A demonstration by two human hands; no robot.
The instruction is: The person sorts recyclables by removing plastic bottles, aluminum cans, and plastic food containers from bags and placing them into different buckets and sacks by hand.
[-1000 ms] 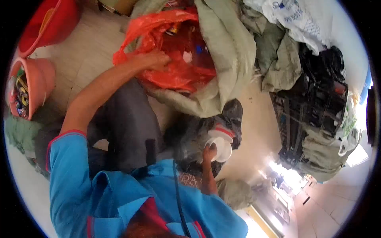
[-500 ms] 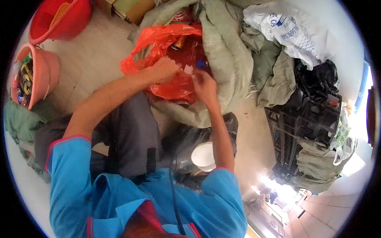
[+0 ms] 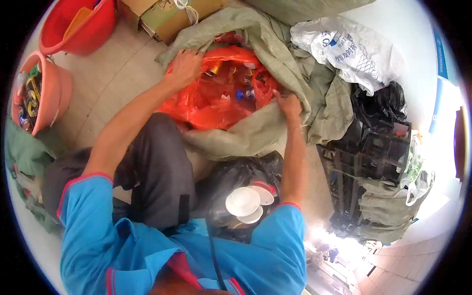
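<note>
A red plastic bag (image 3: 201,110) lies spread open inside a grey-green woven sack (image 3: 241,140). My left hand (image 3: 187,66) is closed on the bag's upper left rim, close to the sack's edge. At the right side, my right hand (image 3: 289,104) pinches the bag's edge beside the sack's fold; its fingertips are partly hidden. Between my hands, the bag holds a yellow can (image 3: 214,70), a clear bottle with a blue cap (image 3: 240,94) and a small white scrap (image 3: 225,97). Other contents show only dimly through the red plastic.
White bowls (image 3: 243,201) rest on a black plastic bag (image 3: 209,184) near my knees. At left stand a red basin (image 3: 93,34) and a pink bucket (image 3: 58,88) of cans. A cardboard box (image 3: 169,24) is behind. Black crates (image 3: 344,172) and a white sack (image 3: 351,49) are at right.
My hands have moved apart from the middle to opposite sides of the red bag, and its mouth is wider. The small white piece between my fingers has been let go. More bowls show.
</note>
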